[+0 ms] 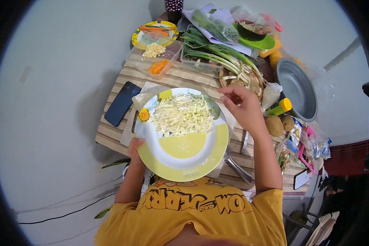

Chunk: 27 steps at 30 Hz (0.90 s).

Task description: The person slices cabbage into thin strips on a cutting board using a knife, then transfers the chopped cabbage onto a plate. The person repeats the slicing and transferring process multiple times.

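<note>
My left hand (136,148) grips the lower left rim of a round plate (184,147) patterned in yellow-green and white with a flower. Finely shredded cabbage (183,115) is heaped over the upper half of the plate. My right hand (240,104) hovers by the plate's upper right rim, fingers curled and apart, with nothing visible in it. Under the plate lies a pale cutting board (126,135), mostly hidden. A knife with a metal handle (238,169) pokes out at the plate's lower right, its blade largely covered.
A dark smartphone (122,104) lies left of the board. Beyond are a clear plastic container (172,61) with minced garlic-like bits and grated carrot, a plate of carrots (135,37), and spring onions (233,63). Rightward sit a grey basin (298,92), potatoes (275,125) and a yellow-capped bottle (279,106).
</note>
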### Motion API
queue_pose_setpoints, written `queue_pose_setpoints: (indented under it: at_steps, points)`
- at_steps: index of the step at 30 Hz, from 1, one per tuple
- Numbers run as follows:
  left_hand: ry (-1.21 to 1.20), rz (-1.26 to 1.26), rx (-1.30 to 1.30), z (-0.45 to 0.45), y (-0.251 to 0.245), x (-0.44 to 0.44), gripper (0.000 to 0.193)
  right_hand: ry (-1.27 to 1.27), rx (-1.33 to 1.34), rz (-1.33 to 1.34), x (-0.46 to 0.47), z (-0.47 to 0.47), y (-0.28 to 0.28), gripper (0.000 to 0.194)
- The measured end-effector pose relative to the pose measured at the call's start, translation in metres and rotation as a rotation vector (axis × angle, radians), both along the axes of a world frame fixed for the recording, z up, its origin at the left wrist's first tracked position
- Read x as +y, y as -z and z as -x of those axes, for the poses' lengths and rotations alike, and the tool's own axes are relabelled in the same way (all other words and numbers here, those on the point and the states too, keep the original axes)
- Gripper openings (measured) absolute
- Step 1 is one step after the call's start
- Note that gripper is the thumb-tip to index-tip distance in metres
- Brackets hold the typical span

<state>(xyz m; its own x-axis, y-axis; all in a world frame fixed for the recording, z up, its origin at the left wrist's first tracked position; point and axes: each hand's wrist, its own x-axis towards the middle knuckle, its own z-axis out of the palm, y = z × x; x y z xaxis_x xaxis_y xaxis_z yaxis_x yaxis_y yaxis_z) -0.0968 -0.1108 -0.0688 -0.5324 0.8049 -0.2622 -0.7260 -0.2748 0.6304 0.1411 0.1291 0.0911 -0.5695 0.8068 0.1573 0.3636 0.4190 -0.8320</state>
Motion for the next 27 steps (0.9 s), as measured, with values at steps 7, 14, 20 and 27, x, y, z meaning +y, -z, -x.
queue_pose_setpoints:
  at_steps: [7,14,20,27]
  points:
    - [-0.083,0.122,0.251,-0.015,-0.021,0.01,0.018,0.03,-0.058,-0.228,-0.027,-0.025,0.018,0.012]
    - [-0.059,0.18,0.352,-0.043,-0.049,0.027,0.015,0.02,0.045,-0.203,-0.028,-0.045,0.016,0.028]
    - [0.172,0.019,0.142,-0.062,-0.046,0.042,0.052,0.227,0.007,0.283,-0.04,-0.098,0.02,0.043]
    - [0.708,-0.114,0.012,-0.127,-0.065,0.084,0.059,0.302,0.392,0.457,-0.06,-0.18,0.036,0.038]
